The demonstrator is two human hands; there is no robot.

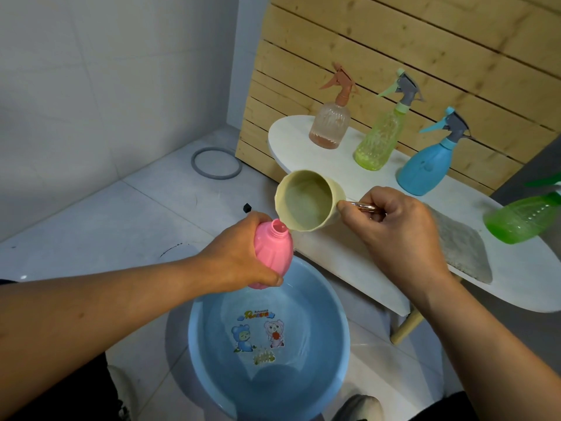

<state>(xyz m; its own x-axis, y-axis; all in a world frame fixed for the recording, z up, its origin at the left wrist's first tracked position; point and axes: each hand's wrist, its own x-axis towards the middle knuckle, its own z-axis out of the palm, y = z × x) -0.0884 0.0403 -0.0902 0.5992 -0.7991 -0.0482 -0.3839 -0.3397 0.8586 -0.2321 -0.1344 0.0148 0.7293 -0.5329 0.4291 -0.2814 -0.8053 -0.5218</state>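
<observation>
1. Hands meet above a blue basin [321, 378] on the near floor.
2. The left hand [239, 262] wraps its fingers round a capless pink bottle [271, 250], held tilted.
3. The right hand [394, 229] grips the metal handle of a cream cup [306, 205], which is tipped with its lip at the bottle's mouth.
4. Three spray bottles [376, 144] stand on the white table [291, 132], far right.

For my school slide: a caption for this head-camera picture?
Left hand holds pink bottle over blue basin; right hand tips beige cup to its mouth.

Blue basin [321, 369] lettering — too blurred
</observation>
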